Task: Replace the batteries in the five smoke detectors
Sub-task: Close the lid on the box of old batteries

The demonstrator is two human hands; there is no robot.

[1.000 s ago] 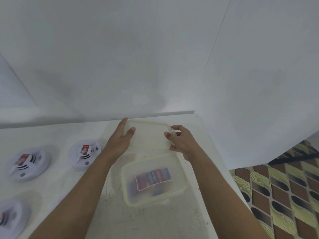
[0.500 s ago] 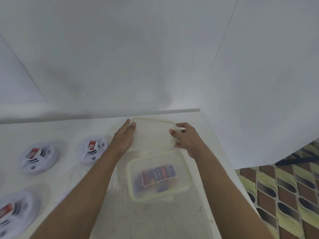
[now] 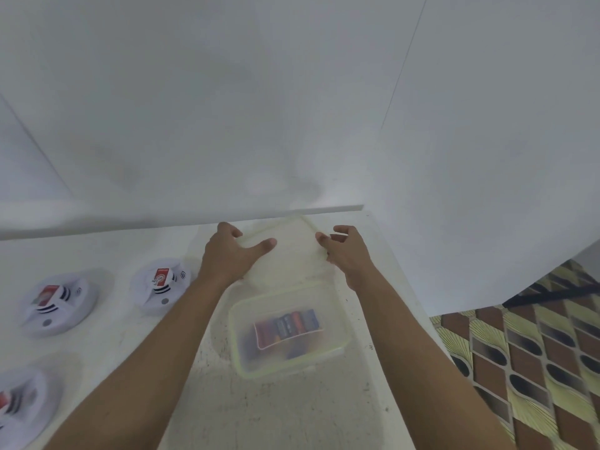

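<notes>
Head view, the only view.

- The left hand (image 3: 232, 254) grasps the left far corner of the translucent lid (image 3: 289, 254): fingers are curled over its edge and the thumb lies flat on top.
- The right hand (image 3: 352, 254) grasps the right edge, with the thumb on the rim and the fingers hooked behind it.
- The lid sits just beyond the open container (image 3: 234, 323), near the table's (image 3: 292, 414) far edge. Cannot tell whether it already rests on the surface.
- The batteries (image 3: 287, 326) lie loose in the container bottom, blurred through the frosted wall. Count is not readable.
- Three smoke detectors (image 3: 162, 284) are in view to the left, well apart from the container. Each shows a red block in its open bay.
- Patterned floor (image 3: 535, 368) lies beyond the table's right edge.

Handling judgement:
- Lid: light, thin and flexible, so the edge hold at two sides suits it.
- Batteries: small, rigid, smooth and dense for their size. They are likely to slide against each other, so pinch one across its long sides from above, with finger and thumb.
- Container: light and may skid on the table, so a steadying hand on the rim is advisable.
</notes>
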